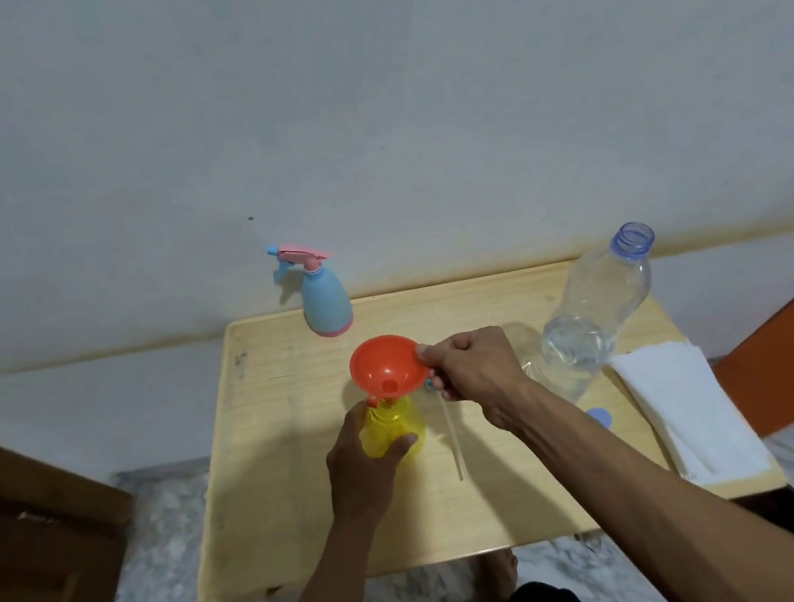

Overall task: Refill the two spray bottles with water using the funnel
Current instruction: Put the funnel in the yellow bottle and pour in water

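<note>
A yellow spray bottle (397, 428) stands without its spray head near the middle of the wooden table (315, 522). My left hand (364, 467) grips its body from the left. An orange funnel (385, 366) sits tilted over the bottle's neck, and my right hand (473, 366) pinches its right rim. A blue spray bottle (327, 304) with a pink trigger head stands upright at the table's far edge. An uncapped clear water bottle (595, 316), partly full, stands at the right.
A thin dip tube (454, 442) lies on the table right of the yellow bottle. A blue cap (600, 417) lies near the water bottle's base. Folded white cloth (688, 410) covers the table's right edge. A wall stands close behind; dark wooden furniture (26, 567) is at the left.
</note>
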`<state>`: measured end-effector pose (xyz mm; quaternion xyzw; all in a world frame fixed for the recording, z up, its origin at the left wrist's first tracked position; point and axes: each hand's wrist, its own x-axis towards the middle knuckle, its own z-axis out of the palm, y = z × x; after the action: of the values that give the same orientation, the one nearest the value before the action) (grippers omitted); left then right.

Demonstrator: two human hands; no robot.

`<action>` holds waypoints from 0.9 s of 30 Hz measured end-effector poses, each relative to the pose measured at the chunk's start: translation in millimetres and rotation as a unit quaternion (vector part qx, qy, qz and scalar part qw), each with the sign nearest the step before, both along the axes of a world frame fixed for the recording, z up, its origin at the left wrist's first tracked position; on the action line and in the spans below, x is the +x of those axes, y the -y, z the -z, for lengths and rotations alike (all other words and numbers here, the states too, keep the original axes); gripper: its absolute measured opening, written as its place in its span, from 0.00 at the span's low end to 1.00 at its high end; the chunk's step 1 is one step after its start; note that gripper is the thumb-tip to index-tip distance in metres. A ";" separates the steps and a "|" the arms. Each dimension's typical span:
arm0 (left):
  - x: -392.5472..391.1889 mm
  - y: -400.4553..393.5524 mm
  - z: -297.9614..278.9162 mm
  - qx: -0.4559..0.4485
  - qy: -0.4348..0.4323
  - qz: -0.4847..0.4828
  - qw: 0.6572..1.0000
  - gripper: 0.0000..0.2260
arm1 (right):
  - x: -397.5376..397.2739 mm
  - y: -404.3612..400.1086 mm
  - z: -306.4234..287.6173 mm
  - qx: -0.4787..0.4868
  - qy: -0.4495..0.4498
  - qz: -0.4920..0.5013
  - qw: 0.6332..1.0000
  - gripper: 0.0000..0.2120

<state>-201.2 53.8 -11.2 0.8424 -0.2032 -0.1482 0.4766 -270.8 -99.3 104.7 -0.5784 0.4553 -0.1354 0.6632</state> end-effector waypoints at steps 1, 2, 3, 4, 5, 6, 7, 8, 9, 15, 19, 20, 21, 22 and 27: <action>0.2 -0.2 0.3 0.004 -0.006 -0.002 1.000 0.31 | -1.2 -1.3 2.2 -0.001 -0.002 -0.007 1.000 0.11; 0.5 -0.3 0.4 0.009 -0.011 -0.004 1.000 0.31 | -2.5 -2.5 4.0 -0.002 -0.002 -0.013 1.000 0.11; 0.8 -0.3 0.4 0.013 -0.017 -0.005 1.000 0.32 | -3.7 -3.9 5.5 -0.002 -0.001 -0.017 1.000 0.12; 1.1 -0.1 0.1 0.015 -0.023 -0.007 1.000 0.32 | -4.6 -4.9 6.8 0.001 0.000 -0.018 1.000 0.11; 1.3 0.1 -0.2 0.016 -0.029 -0.007 0.999 0.33 | -5.4 -5.8 7.7 0.005 0.001 -0.018 1.000 0.11; 1.1 0.2 -0.6 0.016 -0.032 -0.007 0.999 0.33 | -5.8 -6.2 8.2 0.009 0.003 -0.016 1.000 0.11; 0.8 0.0 -1.0 0.016 -0.033 -0.006 0.999 0.33 | -6.1 -6.8 8.4 0.011 0.004 -0.014 1.000 0.11; 0.5 -0.5 -1.9 0.015 -0.033 -0.005 0.999 0.34 | -5.9 -6.8 8.5 0.012 0.005 -0.014 1.000 0.11; 0.4 -0.8 -2.4 0.014 -0.035 -0.005 0.999 0.34 | -5.7 -7.0 8.2 0.012 0.007 -0.014 1.000 0.11; 1.6 -2.0 -5.2 0.012 -0.045 0.006 0.999 0.31 | -6.0 -9.1 7.5 0.010 0.015 -0.012 1.000 0.12; 1.4 -4.2 -7.1 0.012 -0.046 0.020 0.999 0.32 | -8.4 -9.9 7.5 0.006 0.012 -0.003 1.000 0.13; 1.3 -5.0 -8.5 0.011 -0.045 0.024 0.999 0.32 | -9.7 -9.9 7.0 0.004 0.012 0.000 1.000 0.13; 1.2 -6.0 -10.3 0.012 -0.046 0.029 0.998 0.33 | -11.5 -10.0 5.7 0.003 0.012 0.003 1.000 0.13; 1.5 -7.2 -12.2 0.014 -0.048 0.035 0.998 0.35 | -13.7 -9.6 5.1 0.001 0.013 0.009 1.000 0.14; 7.7 -21.6 -15.7 0.054 -0.056 0.039 0.996 0.39 | -34.0 -6.2 2.7 -0.020 0.019 0.052 0.998 0.12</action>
<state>-193.5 75.4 4.5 0.8489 -0.2004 -0.2241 0.4346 -304.9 -93.0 102.0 -0.5648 0.4689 -0.1899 0.6520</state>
